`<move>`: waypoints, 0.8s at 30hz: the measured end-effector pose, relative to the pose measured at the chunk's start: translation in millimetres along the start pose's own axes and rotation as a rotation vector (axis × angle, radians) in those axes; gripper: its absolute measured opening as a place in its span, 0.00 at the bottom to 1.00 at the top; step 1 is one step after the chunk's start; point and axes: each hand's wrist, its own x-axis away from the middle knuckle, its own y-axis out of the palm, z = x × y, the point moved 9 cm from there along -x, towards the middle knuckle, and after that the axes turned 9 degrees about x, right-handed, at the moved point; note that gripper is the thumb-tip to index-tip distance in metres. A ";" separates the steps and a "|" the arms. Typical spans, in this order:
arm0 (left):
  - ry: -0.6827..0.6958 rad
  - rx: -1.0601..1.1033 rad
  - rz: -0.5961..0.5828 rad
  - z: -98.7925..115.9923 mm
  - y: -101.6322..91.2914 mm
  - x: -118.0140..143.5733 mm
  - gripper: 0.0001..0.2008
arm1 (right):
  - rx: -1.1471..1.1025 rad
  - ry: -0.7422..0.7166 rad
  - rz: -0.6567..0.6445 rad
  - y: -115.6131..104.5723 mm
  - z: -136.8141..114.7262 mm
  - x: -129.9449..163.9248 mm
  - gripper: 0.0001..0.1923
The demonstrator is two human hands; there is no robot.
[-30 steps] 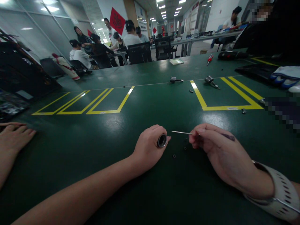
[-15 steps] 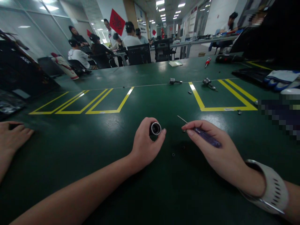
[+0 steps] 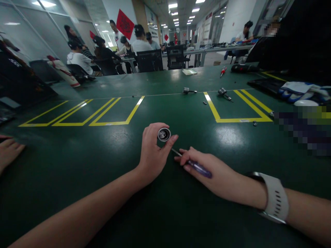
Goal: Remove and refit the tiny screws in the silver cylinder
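Observation:
My left hand (image 3: 152,151) holds a small round metal cylinder (image 3: 163,134) upright between thumb and fingers, its open end facing me, just above the green table (image 3: 181,206). My right hand (image 3: 207,170) grips a thin screwdriver with a purple handle (image 3: 198,168). The screwdriver's metal shaft points left and up, and its tip touches or passes just under the cylinder by my left fingers. A pale watch band (image 3: 275,198) sits on my right wrist.
Two more metal parts (image 3: 188,91) (image 3: 222,92) and small nuts lie near the yellow floor-tape lines (image 3: 232,120). A red screwdriver (image 3: 222,71), gloves (image 3: 297,90) and black cases sit far right. Another person's hand (image 3: 9,151) rests at the left edge. Several people sit behind.
My right hand swung the screwdriver from pointing away to the left, down and in under the cylinder. My left hand lifted the cylinder slightly and tipped its end toward me.

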 end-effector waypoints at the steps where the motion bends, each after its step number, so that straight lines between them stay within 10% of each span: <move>1: -0.006 -0.013 0.005 -2.0 -1.5 -1.1 0.09 | 0.004 -0.083 -0.062 7.0 -11.0 2.7 0.09; 10: -0.090 0.026 0.009 -16.2 -5.9 -4.9 0.12 | 0.197 -0.385 -0.238 4.7 -22.2 2.6 0.10; 24: -0.601 0.748 -0.165 -32.8 35.0 26.3 0.18 | 0.320 -0.234 -0.025 -31.0 16.4 -7.9 0.10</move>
